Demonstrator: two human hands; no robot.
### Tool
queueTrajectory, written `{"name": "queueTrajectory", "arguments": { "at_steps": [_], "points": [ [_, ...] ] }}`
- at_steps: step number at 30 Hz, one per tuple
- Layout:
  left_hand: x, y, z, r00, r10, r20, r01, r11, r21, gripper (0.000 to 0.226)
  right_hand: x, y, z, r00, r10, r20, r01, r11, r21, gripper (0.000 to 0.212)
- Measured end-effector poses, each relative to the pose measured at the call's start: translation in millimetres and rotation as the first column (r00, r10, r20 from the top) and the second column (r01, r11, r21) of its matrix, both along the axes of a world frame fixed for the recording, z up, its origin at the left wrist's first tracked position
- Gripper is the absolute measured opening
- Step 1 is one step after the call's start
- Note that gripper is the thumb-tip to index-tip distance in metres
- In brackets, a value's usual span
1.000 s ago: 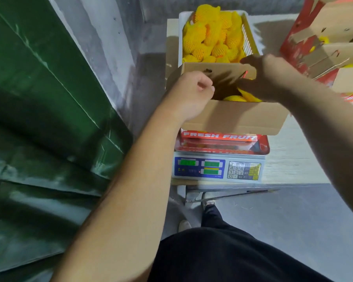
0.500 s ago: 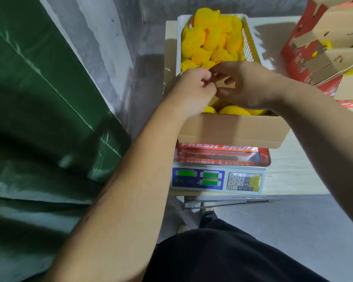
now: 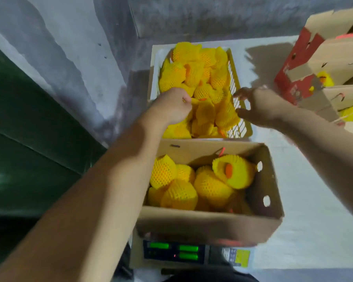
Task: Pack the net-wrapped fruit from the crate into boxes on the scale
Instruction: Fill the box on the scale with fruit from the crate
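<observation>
Both hands: have left the cardboard box [image 3: 210,226] on the scale [image 3: 175,254] and now reach over the crate [image 3: 239,127].
Left hand [image 3: 171,106]: grip curled among the net-wrapped fruit [image 3: 204,110] in the crate; a hold cannot be confirmed.
Right hand [image 3: 259,106]: grip wide, empty, at the crate's right rim.
Meaning: likely the next pick; the box looks partly filled.
Writing: none legible; the scale's green digits blur.
Counter [image 3: 314,231]: carries crate, scale and the red cartons [image 3: 298,78].

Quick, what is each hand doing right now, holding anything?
Left hand: fingers curled down among the net-wrapped fruit in the crate; whether it grips one cannot be told.
Right hand: open, fingers spread, holding nothing.
</observation>
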State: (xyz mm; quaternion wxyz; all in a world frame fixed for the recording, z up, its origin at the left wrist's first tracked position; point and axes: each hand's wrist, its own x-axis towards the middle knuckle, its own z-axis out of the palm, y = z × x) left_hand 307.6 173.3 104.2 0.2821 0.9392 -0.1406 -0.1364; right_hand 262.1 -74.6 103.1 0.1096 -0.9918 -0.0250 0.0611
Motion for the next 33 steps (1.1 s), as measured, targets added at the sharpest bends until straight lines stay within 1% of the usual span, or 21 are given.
{"name": "queueTrajectory", "arguments": {
  "at_steps": [1, 3, 5, 7, 9, 11, 13, 15, 17, 18, 19, 20, 21, 22, 23, 24, 26, 27, 29, 30, 33],
  "points": [
    [11, -12, -8, 0.999, -0.024, -0.033, 0.026, 0.997, 0.068, 0.021, 16, -3, -13, 0.998, 0.029, -0.053, -0.032, 0.999, -0.042, 0.055],
    [31, -37, -27, 0.991, -0.058, -0.122, 0.083, 0.975, 0.209, 0.034, 44, -3, -39, 0.983, 0.102, -0.149, -0.126, 0.98, -0.156, 0.059],
    [50, -57, -47, 0.981, -0.078, -0.176, 0.138, 0.922, 0.361, 0.045, 68, -2, -61, 0.966, 0.171, -0.196, -0.224, 0.929, -0.294, 0.062],
    [65, -68, -66, 0.98, -0.067, -0.189, 0.152, 0.863, 0.481, 0.054, 84, -2, -79, 0.946, 0.232, -0.224, -0.308, 0.856, -0.414, 0.066],
    [77, -70, -84, 0.983, -0.019, -0.185, 0.121, 0.818, 0.563, 0.061, 95, -4, -90, 0.931, 0.225, -0.287, -0.338, 0.828, -0.447, 0.059],
    [87, -70, -99, 0.973, 0.046, -0.225, 0.104, 0.784, 0.611, 0.074, 101, -1, -98, 0.905, 0.207, -0.373, -0.381, 0.786, -0.487, 0.041],
    [94, -79, -106, 0.947, 0.131, -0.295, 0.078, 0.793, 0.604, 0.094, 107, 0, -104, 0.915, 0.193, -0.355, -0.374, 0.739, -0.56, 0.033],
    [100, -96, -111, 0.94, 0.189, -0.285, 0.002, 0.83, 0.557, 0.105, 107, 4, -107, 0.914, 0.203, -0.351, -0.386, 0.7, -0.601, 0.039],
    [101, -118, -121, 0.951, 0.174, -0.255, -0.043, 0.892, 0.451, 0.094, 105, 3, -111, 0.916, 0.23, -0.328, -0.394, 0.668, -0.631, 0.05],
    [98, -128, -128, 0.953, 0.167, -0.254, -0.054, 0.916, 0.399, 0.083, 105, 3, -112, 0.918, 0.225, -0.325, -0.388, 0.676, -0.626, 0.053],
    [96, -136, -134, 0.952, 0.174, -0.252, -0.071, 0.926, 0.371, 0.072, 106, 2, -115, 0.914, 0.248, -0.322, -0.404, 0.649, -0.644, 0.052],
    [94, -140, -141, 0.951, 0.194, -0.242, -0.095, 0.925, 0.368, 0.063, 107, 1, -121, 0.925, 0.236, -0.297, -0.375, 0.687, -0.622, 0.047],
    [94, -142, -146, 0.951, 0.214, -0.224, -0.117, 0.918, 0.378, 0.057, 110, -1, -126, 0.931, 0.193, -0.311, -0.345, 0.743, -0.573, 0.039],
    [95, -141, -148, 0.951, 0.232, -0.206, -0.138, 0.911, 0.389, 0.055, 113, -3, -129, 0.931, 0.202, -0.304, -0.341, 0.778, -0.527, 0.034],
    [96, -140, -148, 0.947, 0.253, -0.198, -0.16, 0.906, 0.392, 0.056, 117, -1, -127, 0.926, 0.249, -0.283, -0.368, 0.753, -0.546, 0.032],
    [98, -138, -147, 0.94, 0.277, -0.198, -0.185, 0.903, 0.387, 0.061, 119, 0, -126, 0.933, 0.253, -0.255, -0.353, 0.774, -0.525, 0.031],
    [99, -134, -143, 0.921, 0.321, -0.219, -0.229, 0.904, 0.362, 0.073, 116, 0, -126, 0.918, 0.261, -0.297, -0.388, 0.737, -0.554, 0.031],
    [97, -132, -141, 0.915, 0.33, -0.231, -0.24, 0.908, 0.344, 0.076, 117, 3, -125, 0.926, 0.211, -0.313, -0.36, 0.745, -0.562, 0.033],
    [91, -131, -137, 0.923, 0.304, -0.237, -0.225, 0.924, 0.309, 0.076, 114, 5, -119, 0.932, 0.182, -0.312, -0.336, 0.754, -0.564, 0.041],
    [88, -130, -135, 0.932, 0.28, -0.231, -0.207, 0.932, 0.297, 0.075, 111, 5, -117, 0.944, 0.163, -0.286, -0.3, 0.782, -0.546, 0.046],
    [84, -121, -122, 0.955, 0.234, -0.181, -0.189, 0.953, 0.236, 0.078, 104, 3, -118, 0.959, 0.206, -0.195, -0.275, 0.846, -0.457, 0.069]
  ]
}}
